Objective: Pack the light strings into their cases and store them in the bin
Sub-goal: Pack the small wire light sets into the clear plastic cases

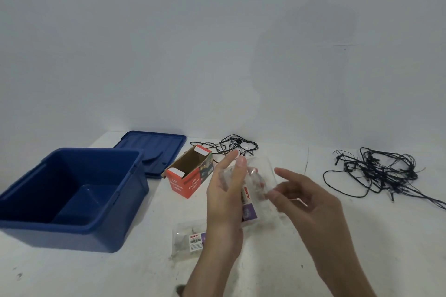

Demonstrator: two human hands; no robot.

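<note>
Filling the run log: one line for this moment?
left hand holds clear case | right hand at its edge | bin open

left hand — upright; grips case | right hand — fingers loosely spread

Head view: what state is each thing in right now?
bin: open, nothing visible inside.
lid: off, flat behind the bin.
orange box: top open.
held clear case: gripped by left hand; right hand at its edge.
second clear case: flat on table, something inside.
far light string: loose, unpacked.
right light string: loose, tangled.
</note>
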